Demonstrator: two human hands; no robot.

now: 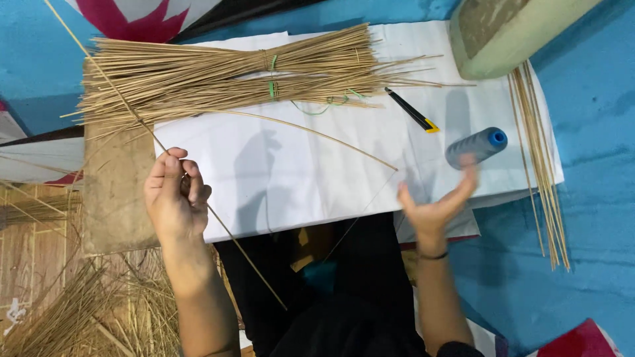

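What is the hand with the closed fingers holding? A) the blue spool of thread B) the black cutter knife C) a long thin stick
C: the left hand is closed around a long thin stick, while the blue spool of thread and black cutter knife lie on the white sheet.

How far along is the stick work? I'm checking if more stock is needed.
Done: a few sticks lie sorted beside the cloth. In hand: the left hand grips one long stick; the right hand is open near the thread spool. Left: the tied bundle looks mostly untouched.
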